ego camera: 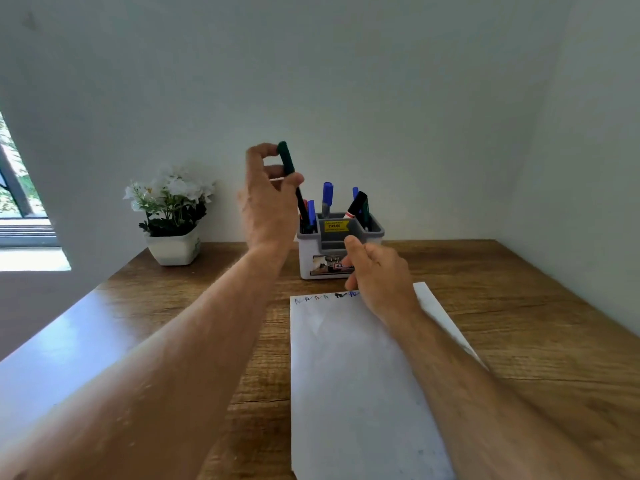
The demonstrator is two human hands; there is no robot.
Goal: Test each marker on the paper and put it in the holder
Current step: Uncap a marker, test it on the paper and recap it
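My left hand (268,199) is raised above the left side of the grey and white holder (308,261) and pinches a dark green marker (286,159), held nearly upright with its lower end down in the holder's left compartment. Several markers stand in the holder, among them a blue one (327,197) and a black one with a red and white band (356,204). My right hand (377,275) hovers with loosely curled fingers over the top edge of the white paper (353,375), in front of the holder, holding nothing. Small scribbles (311,299) run along the paper's top edge.
A white pot of white flowers (171,216) stands at the back left of the wooden table (519,306). A wall rises right behind the holder. A window shows at the far left.
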